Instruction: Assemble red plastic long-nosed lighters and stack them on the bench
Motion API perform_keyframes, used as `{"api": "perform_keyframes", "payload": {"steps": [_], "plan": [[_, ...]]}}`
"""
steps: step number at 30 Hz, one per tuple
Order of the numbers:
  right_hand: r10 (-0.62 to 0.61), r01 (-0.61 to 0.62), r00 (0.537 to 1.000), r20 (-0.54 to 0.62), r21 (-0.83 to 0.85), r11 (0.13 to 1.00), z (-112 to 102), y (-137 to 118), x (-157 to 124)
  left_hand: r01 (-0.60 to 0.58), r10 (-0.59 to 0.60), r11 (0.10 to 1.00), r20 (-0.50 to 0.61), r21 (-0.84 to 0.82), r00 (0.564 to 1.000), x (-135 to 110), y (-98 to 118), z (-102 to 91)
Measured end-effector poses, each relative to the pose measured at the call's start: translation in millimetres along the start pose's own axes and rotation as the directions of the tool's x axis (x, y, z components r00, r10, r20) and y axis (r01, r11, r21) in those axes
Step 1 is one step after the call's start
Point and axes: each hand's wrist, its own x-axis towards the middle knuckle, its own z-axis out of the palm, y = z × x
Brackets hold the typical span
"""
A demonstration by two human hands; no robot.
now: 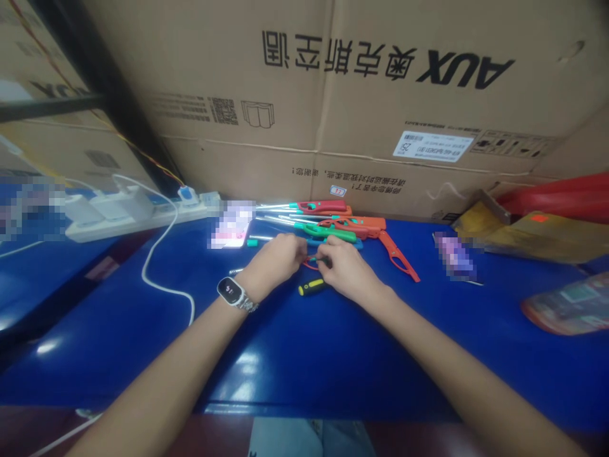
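Observation:
My left hand (284, 254), a watch at its wrist, is closed with its fingertips pinched at a small red lighter part (310, 265). My right hand (349, 266) pinches the other side of that part, and a bit of green shows between the fingers. Most of what they hold is hidden. Just below lies a yellow-and-black screwdriver (311, 287). Beyond the hands are several long-necked lighters: a red one (323, 206), an orange one (368, 224), a green one (335, 233) and a partly covered blue one (356, 244). An orange-red handle piece (398, 255) slants to the right.
A phone (233, 223) lies left of the lighters, another phone (454, 256) right. A white power strip (143, 216) with a white cable (159, 254) sits on the blue table (304, 355). A large cardboard box (304, 82) stands behind; a plastic-wrapped item (571, 304) lies at right.

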Motion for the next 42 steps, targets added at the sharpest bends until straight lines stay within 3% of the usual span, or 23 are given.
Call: {"api": "perform_keyframes", "payload": {"steps": [7, 21, 31, 42], "plan": [[0.018, -0.009, 0.997, -0.079, 0.115, 0.993, 10.2, 8.1, -1.9, -0.121, 0.120, 0.991, 0.020, 0.056, 0.993, 2.6, -8.0, -2.3], [0.062, -0.051, 0.994, -0.093, 0.111, 0.993, 9.6, 7.1, -2.3, -0.069, 0.065, 0.988, 0.031, 0.139, 0.997, 0.1, 3.6, -3.9], [0.070, -0.069, 0.995, -0.074, 0.013, 0.998, -0.2, 9.3, -6.5, -0.045, 0.041, 0.989, 0.036, 0.143, 0.999, -3.0, 10.0, -7.5], [-0.017, 0.017, 0.997, -0.077, 0.004, 1.000, 1.9, 9.9, -2.7, -0.063, 0.057, 0.987, 0.049, 0.149, 0.997, -1.5, 9.6, -6.8]]}}
